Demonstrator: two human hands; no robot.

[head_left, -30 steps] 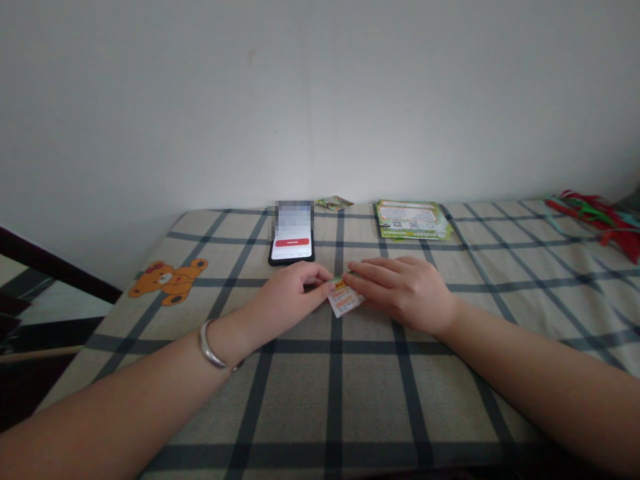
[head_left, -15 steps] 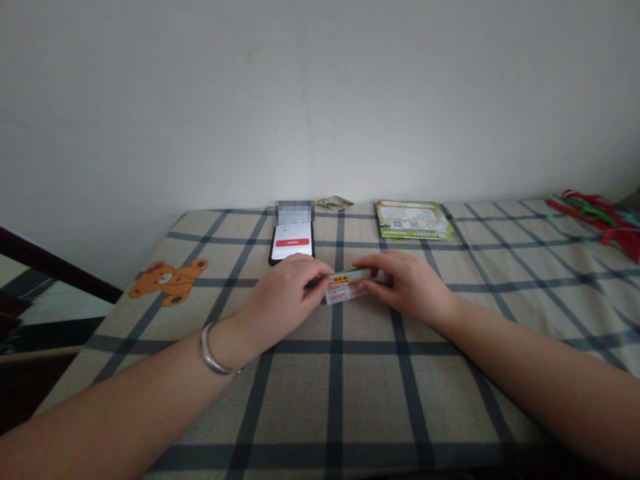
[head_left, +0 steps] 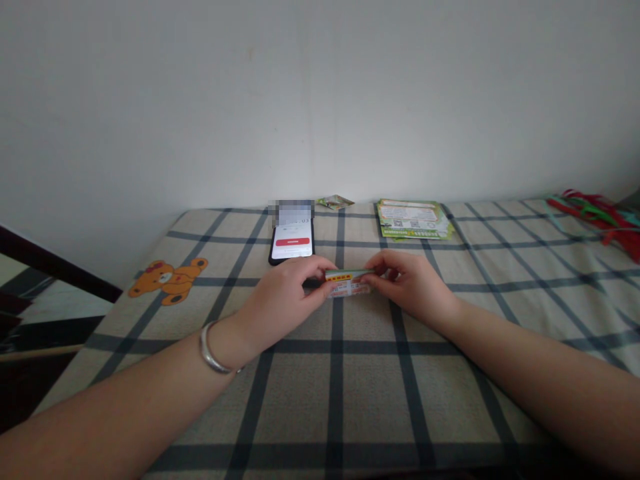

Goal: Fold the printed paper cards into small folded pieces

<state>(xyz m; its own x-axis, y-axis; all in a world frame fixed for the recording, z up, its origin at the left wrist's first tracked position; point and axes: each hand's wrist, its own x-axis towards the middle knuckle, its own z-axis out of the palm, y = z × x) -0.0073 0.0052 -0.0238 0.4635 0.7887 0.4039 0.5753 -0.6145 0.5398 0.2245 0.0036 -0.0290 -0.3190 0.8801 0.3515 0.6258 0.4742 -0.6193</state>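
Between my two hands, low over the checked cloth, is a small folded printed paper (head_left: 349, 287) with a yellow strip and orange and white print. Its left end is pinched between thumb and fingers of my left hand (head_left: 295, 283), which wears a silver bangle (head_left: 213, 350) at the wrist. My right hand (head_left: 407, 280) pinches the opposite end, its other fingers curled. The far side of the paper is out of sight. Just beyond my left hand lies a phone (head_left: 293, 248) with a lit screen and a red button on it.
A stack of green and white printed sheets (head_left: 413, 220) lies at the back right, near the wall. Beside the phone is a small green folded piece (head_left: 336, 201). A red and green bundle (head_left: 607, 223) sits far right. An orange bear figure (head_left: 170, 281) is at left.
The folded paper has tipped, so its printed face looks shorter. My right hand's fingers have drawn together and shifted slightly at its end; my left hand has barely moved.
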